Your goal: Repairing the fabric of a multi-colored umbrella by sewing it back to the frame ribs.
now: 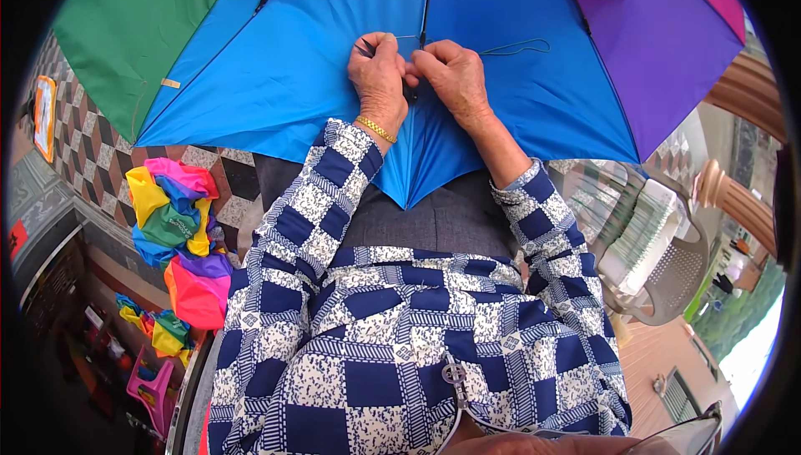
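A multicoloured umbrella lies open across my lap, its inner side with the thin black ribs facing me. My left hand is closed, with a small pair of black scissors tucked in it, dark tips sticking out by the thumb. A thin needle-like line runs from its fingertips to the rib. My right hand pinches the umbrella at the rib, close beside the left fingers. A loop of green thread trails over the blue cloth to its right. The fingers hide the exact spot they hold.
Bunched colourful cloth lies on my left, above a checkered tiled floor. Further down on that side is a pink plastic stool. A grey plastic chair holding a white stack stands on the right, near brown columns.
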Motion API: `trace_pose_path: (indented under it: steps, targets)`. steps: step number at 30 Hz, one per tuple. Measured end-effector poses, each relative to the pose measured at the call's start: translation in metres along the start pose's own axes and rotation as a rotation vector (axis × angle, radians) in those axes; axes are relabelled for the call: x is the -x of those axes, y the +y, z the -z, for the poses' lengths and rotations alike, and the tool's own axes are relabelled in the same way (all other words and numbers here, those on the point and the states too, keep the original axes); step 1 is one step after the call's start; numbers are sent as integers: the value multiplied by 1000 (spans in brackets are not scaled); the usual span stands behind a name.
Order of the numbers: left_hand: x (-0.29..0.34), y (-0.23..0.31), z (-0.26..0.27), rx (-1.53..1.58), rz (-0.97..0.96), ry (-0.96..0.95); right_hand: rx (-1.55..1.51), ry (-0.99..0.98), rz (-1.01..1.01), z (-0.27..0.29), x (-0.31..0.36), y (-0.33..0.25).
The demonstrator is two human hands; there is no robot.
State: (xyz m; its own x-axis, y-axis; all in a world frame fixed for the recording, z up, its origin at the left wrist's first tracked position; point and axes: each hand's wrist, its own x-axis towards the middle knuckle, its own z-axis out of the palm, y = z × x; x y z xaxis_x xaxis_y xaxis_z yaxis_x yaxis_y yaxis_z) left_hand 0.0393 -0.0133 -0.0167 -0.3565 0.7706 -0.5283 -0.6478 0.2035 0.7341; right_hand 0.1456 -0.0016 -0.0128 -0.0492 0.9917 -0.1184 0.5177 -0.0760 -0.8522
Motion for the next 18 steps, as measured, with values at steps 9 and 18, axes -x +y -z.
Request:
trace_pose_path:
  steps: [9,18]
  targets:
    - [3,2,-1,30,42,-35,-109,-40,26,3,0,6]
    - [2,0,0,-47,31,-39,-129,-69,34,5,-1,7]
